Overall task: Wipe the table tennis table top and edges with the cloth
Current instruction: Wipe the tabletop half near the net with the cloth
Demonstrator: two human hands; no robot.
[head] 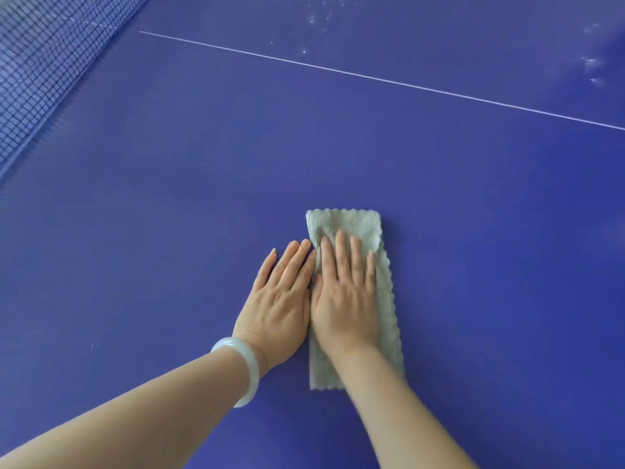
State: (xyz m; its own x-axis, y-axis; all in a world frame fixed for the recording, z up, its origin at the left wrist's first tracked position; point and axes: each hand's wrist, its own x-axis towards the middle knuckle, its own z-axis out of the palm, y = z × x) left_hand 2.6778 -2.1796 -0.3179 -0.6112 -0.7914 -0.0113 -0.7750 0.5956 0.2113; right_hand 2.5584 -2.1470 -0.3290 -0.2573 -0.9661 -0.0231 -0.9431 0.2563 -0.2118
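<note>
A pale grey-green cloth (351, 225), folded into a long strip, lies flat on the blue table tennis table top (169, 248). My right hand (346, 292) presses flat on the cloth with straight fingers and covers its middle. My left hand (280, 299) lies flat on the bare table beside the cloth's left edge, fingers straight, its forefinger side touching my right hand. A pale bangle is on my left wrist.
The net (40, 76) runs across the upper left corner. A thin white centre line (372, 77) crosses the table diagonally beyond the cloth. Whitish dusty specks (314, 18) and smudges (592, 66) mark the surface past that line.
</note>
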